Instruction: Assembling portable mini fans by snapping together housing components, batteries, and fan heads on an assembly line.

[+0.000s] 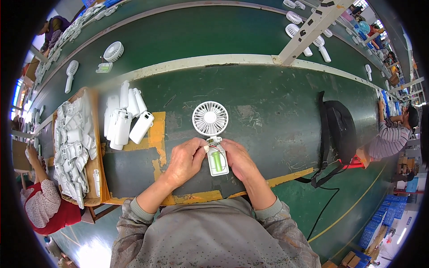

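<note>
A white handheld fan [210, 119] lies on the table in front of me, its round grille pointing away. Its handle is open at the back, showing a green battery [217, 161], thin wires and a small circuit board [213, 140] at the neck. My left hand [184, 160] is closed, thumb and forefinger pinching at the handle's upper left edge beside a small white piece. My right hand [240, 161] is closed along the handle's right side; some of its fingertips are hidden. Left of my hands, several white handle covers [123, 123] lie in a pile.
A cardboard box [99, 147] of white plastic shells stands at the left. Beyond a pale rail [201, 60], a green belt [178, 33] carries more fans. A black bag [338, 127] sits at the right table edge. Other people work at both sides; a metal post [308, 35] rises at far right.
</note>
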A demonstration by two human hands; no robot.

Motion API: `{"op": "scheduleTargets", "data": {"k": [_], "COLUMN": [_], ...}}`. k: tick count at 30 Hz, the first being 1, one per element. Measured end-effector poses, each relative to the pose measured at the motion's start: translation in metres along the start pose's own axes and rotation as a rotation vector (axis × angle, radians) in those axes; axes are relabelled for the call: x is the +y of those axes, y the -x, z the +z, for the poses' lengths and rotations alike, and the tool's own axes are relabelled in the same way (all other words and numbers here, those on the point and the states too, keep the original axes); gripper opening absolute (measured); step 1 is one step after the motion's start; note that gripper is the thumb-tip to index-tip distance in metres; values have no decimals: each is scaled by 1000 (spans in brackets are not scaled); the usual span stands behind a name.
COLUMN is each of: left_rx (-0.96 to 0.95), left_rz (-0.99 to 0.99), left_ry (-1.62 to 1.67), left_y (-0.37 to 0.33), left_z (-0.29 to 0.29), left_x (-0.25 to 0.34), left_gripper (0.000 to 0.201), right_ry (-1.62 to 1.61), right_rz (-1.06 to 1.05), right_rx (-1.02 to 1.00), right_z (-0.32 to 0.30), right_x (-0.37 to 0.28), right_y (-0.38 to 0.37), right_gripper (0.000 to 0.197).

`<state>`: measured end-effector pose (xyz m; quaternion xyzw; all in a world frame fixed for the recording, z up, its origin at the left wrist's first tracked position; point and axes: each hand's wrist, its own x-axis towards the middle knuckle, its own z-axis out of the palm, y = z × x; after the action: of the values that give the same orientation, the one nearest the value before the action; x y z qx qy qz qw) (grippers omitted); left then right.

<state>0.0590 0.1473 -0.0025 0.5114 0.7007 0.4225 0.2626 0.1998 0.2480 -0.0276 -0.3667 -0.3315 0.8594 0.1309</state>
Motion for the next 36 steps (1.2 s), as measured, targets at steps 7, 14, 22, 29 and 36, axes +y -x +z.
{"op": "scheduleTargets", "data": {"k": [7, 14, 22, 29, 36], "left_rx": [0, 26, -10, -3, 3], "left_rz": [39, 152, 162, 222, 237], "left_ry": [-55, -193, -189, -235, -164], "left_y": [1, -2, -6, -6, -5], "left_z": [1, -4, -6, -6, -6], "left_x": [-8, -2, -7, -8, -5], "left_gripper": [7, 10, 10, 10, 24], "right_ry": [-2, 48, 93, 122, 153], "right_rz": [8, 8, 16, -14, -33], "right_rx": [-6, 7, 27, 39, 6], "right_z": [-4, -4, 0, 4, 5], "right_x": [6, 8, 6, 4, 4], "right_y": [-2, -4, -2, 0, 2], "right_gripper": [32, 34, 33, 32, 33]}}
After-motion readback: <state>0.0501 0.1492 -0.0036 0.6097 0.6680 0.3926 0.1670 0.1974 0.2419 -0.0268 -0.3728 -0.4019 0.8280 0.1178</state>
